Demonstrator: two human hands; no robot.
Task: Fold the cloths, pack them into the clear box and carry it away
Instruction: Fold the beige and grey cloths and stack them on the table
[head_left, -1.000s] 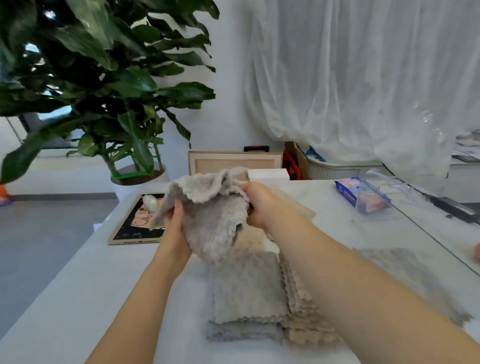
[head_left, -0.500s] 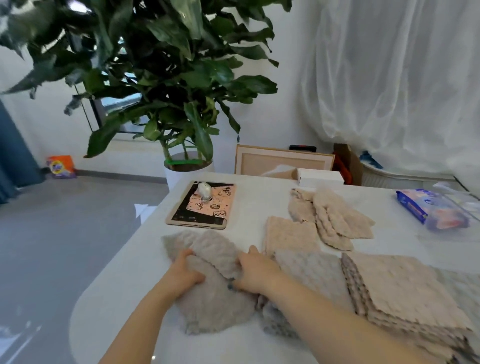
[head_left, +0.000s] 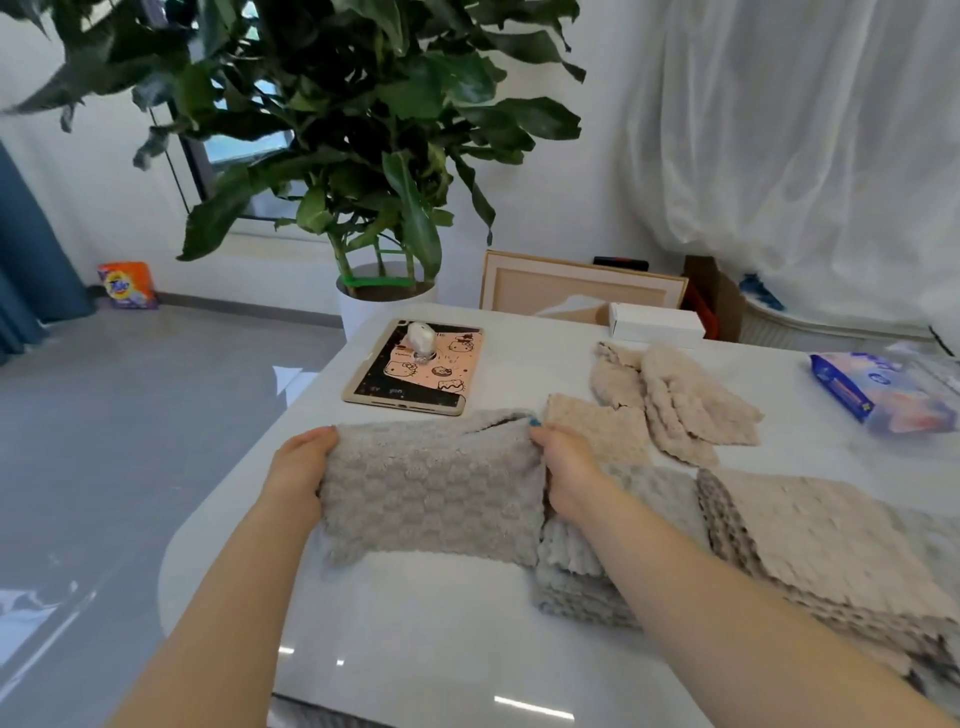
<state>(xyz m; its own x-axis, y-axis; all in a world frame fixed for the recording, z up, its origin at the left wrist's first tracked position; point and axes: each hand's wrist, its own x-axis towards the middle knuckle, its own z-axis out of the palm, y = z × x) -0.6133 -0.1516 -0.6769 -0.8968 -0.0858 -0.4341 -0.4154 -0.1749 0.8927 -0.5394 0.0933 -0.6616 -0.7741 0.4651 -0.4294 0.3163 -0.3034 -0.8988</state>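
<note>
A grey waffle cloth (head_left: 431, 483) lies folded over on the white table (head_left: 415, 639). My left hand (head_left: 298, 478) grips its left edge and my right hand (head_left: 566, 473) grips its right edge, holding it stretched flat. Under my right forearm sits a stack of folded grey cloths (head_left: 576, 577). A stack of folded beige cloths (head_left: 810, 540) is to its right. A single beige cloth (head_left: 602, 431) lies behind my right hand, with crumpled beige cloths (head_left: 675, 395) further back. Only a faint clear edge (head_left: 935, 364) at the far right may be the clear box.
A tablet in a cartoon case (head_left: 415, 369) with a small white object on it lies at the table's far left. A white box (head_left: 654, 322) and a blue wipes packet (head_left: 872, 389) sit at the back. A large potted plant (head_left: 384, 296) stands beyond the table edge.
The grey cloth came down from the air onto the table, then was spread and folded into a rectangle; my hands moved apart to its two side edges.
</note>
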